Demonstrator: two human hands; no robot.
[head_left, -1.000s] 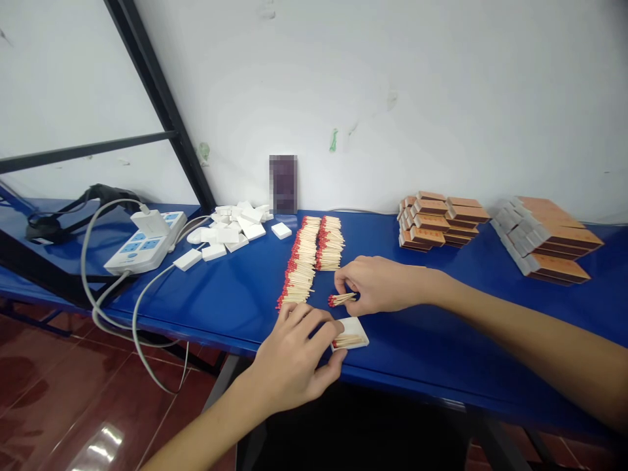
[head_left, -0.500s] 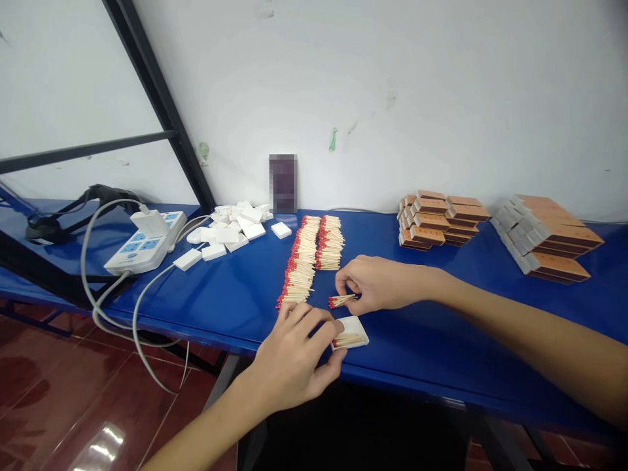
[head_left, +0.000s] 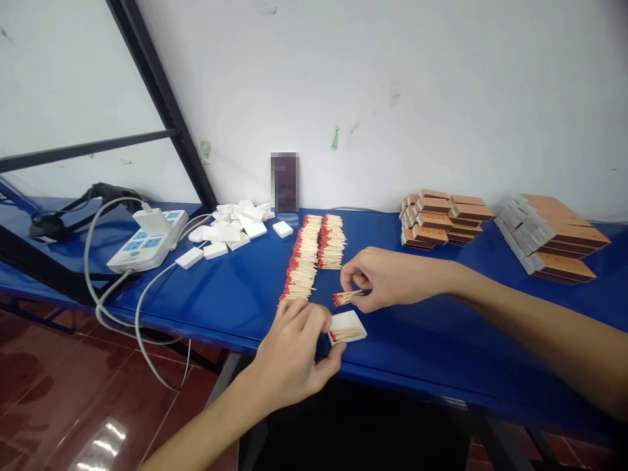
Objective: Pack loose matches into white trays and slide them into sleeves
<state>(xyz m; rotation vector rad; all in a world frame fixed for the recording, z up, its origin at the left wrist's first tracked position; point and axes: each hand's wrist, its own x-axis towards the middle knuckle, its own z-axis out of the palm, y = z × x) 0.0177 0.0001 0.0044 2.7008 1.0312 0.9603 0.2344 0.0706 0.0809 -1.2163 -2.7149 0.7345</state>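
Note:
Near the front edge of the blue table, my left hand (head_left: 297, 350) grips a white matchbox tray (head_left: 349, 320) between thumb and fingers. Several red-headed matches lie in the near side of this tray; its far side shows bare white. My right hand (head_left: 380, 278) pinches a small bunch of matches (head_left: 347, 297) just beyond the tray, their red heads pointing left. Behind my hands, loose matches are laid out in two rows, a longer left row (head_left: 304, 258) and a shorter right row (head_left: 332, 243).
White trays (head_left: 240, 226) lie heaped at the back left, beside a power strip (head_left: 147, 245) with cables. Orange matchboxes (head_left: 434, 219) are stacked at the back right, with another stack (head_left: 554, 232) farther right. A pixelated dark object (head_left: 285, 182) leans on the wall.
My left fingers have drawn back slightly to the left, showing more of the tray and its matches. My right hand, with its bunch, has shifted slightly right and away from me.

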